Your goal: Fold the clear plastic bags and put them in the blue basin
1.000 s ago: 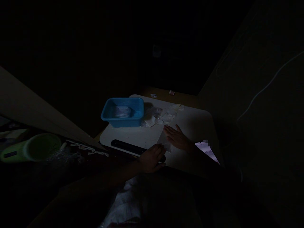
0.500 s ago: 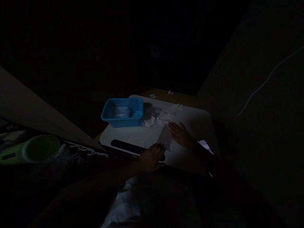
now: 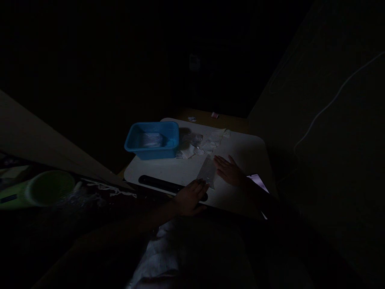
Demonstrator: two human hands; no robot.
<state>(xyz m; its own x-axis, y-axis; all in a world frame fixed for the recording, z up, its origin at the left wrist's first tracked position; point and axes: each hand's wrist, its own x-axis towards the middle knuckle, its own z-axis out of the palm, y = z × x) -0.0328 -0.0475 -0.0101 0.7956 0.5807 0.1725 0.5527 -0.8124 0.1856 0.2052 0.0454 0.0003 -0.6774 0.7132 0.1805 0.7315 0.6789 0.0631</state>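
A clear plastic bag (image 3: 207, 170) lies flat on the white table (image 3: 246, 150). My left hand (image 3: 190, 197) rests with its fingers stretched out over the bag's near end and partly over a long black bar (image 3: 161, 184). On the bag's right side, my right hand (image 3: 227, 170) lies flat with fingers spread, its fingertips at the bag's edge. Beyond the bag are crumpled clear wrappers and white pieces (image 3: 189, 151). A blue basin (image 3: 156, 153) at the table's left holds a stack of clear plastic packets (image 3: 151, 140).
A lit phone (image 3: 258, 182) lies beside my right forearm. At the far left stands a green container (image 3: 18, 192) near loose plastic. Small scraps (image 3: 214, 115) lie beyond the table, and a white cable (image 3: 333, 96) hangs at the right. The room is very dark.
The view has shifted slightly. Both hands stay beside the bag, and my right hand sits slightly farther from it, with more of the bag's surface showing.
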